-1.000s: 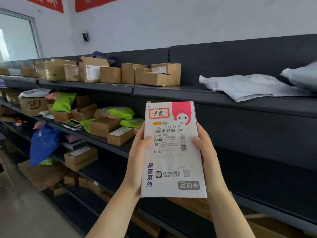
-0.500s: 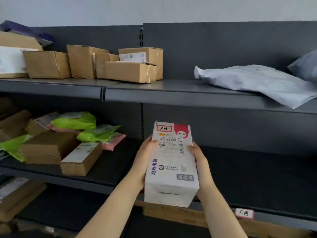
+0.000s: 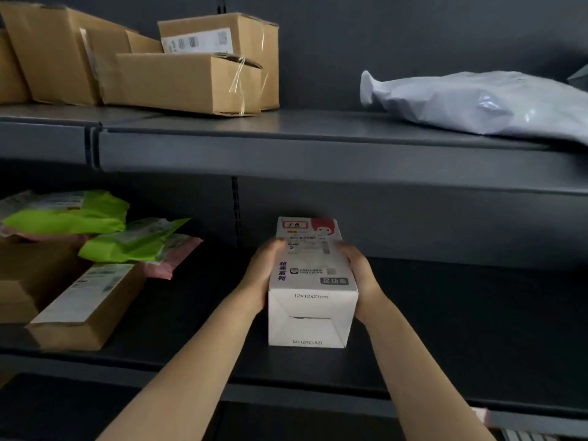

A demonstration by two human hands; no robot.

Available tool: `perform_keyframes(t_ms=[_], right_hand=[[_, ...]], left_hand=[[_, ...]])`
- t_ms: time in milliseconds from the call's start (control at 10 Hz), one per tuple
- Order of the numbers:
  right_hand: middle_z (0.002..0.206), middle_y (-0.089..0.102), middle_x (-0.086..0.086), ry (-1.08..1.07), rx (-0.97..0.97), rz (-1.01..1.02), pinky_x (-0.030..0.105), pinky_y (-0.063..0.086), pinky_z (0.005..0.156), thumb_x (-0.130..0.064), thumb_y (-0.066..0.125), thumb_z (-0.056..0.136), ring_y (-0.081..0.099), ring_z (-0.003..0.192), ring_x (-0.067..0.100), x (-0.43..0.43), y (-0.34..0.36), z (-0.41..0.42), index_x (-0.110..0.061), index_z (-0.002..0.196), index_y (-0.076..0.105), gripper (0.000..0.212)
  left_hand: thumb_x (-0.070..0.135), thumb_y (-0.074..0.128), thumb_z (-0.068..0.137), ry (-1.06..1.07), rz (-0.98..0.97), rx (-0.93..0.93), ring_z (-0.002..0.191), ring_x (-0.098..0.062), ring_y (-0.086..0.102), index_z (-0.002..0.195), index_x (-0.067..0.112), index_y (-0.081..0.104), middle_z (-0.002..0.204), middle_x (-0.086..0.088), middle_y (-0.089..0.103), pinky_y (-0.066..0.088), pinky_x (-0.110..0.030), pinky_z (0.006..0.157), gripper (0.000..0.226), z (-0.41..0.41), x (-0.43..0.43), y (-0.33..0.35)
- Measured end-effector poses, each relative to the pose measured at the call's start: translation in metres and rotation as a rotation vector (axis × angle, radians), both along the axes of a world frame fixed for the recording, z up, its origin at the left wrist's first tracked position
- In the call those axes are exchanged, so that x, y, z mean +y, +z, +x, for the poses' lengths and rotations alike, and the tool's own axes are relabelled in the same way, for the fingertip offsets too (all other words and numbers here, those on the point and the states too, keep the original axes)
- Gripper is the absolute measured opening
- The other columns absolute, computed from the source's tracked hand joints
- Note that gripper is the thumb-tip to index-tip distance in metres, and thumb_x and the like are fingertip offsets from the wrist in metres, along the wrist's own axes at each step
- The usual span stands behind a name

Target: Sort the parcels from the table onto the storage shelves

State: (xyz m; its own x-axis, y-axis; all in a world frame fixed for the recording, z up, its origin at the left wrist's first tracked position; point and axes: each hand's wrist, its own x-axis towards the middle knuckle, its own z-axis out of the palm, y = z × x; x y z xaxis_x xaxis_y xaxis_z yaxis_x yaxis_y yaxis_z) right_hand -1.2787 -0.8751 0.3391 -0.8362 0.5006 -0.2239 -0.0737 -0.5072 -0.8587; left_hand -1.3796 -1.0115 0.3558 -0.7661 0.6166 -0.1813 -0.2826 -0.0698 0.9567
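A white carton [image 3: 310,281] with a red-pink corner, a shipping label and purple print lies lengthwise on the dark middle shelf [image 3: 461,313], its flap end toward me. My left hand [image 3: 262,270] grips its left side and my right hand [image 3: 358,268] grips its right side. The carton's base appears to rest on the shelf board. Both forearms reach in from below.
To the left on the same shelf lie a long brown box [image 3: 86,305] and green and pink mailer bags [image 3: 133,241]. The upper shelf [image 3: 318,144] holds several brown cardboard boxes [image 3: 187,81] at left and a grey plastic mailer [image 3: 483,103] at right.
Held upright before my face a second ago, the carton has been tipped flat and pushed forward onto the middle shelf. The view has moved closer to the shelves.
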Motion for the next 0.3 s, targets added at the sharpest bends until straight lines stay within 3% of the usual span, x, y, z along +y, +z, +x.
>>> perform_keyframes(t_ms=[100, 200, 300], right_hand=[[0.096, 0.081, 0.016, -0.038, -0.037, 0.049, 0.045, 0.060, 0.075, -0.042, 0.052, 0.099, 0.079, 0.081, 0.033, 0.007, -0.001, -0.009, -0.013, 0.129, 0.064, 0.043], [0.123, 0.075, 0.014, -0.113, -0.091, 0.116, 0.053, 0.048, 0.104, -0.061, 0.040, 0.099, 0.070, 0.113, 0.036, 0.011, -0.006, -0.012, -0.021, 0.142, 0.056, 0.062], [0.166, 0.034, -0.002, -0.273, -0.098, 0.406, 0.044, 0.021, 0.122, -0.073, 0.027, 0.095, 0.032, 0.152, 0.024, 0.009, 0.002, 0.001, -0.040, 0.158, 0.028, 0.071]], left_hand=[[0.032, 0.050, 0.099, 0.018, -0.064, 0.018, 0.071, -0.022, 0.067, 0.109, 0.013, 0.067, 0.088, -0.011, 0.070, 0.052, -0.029, 0.058, 0.028, -0.010, 0.009, -0.001], [0.033, 0.051, 0.099, 0.150, -0.149, 0.207, 0.097, -0.025, 0.069, 0.129, 0.011, 0.063, 0.121, -0.015, 0.070, 0.048, -0.028, 0.074, 0.039, -0.024, 0.016, -0.002], [0.034, 0.048, 0.100, 0.328, -0.095, 0.375, 0.136, -0.019, 0.049, 0.143, 0.023, 0.054, 0.150, -0.001, 0.052, 0.035, -0.027, 0.096, 0.045, -0.031, 0.005, 0.010]])
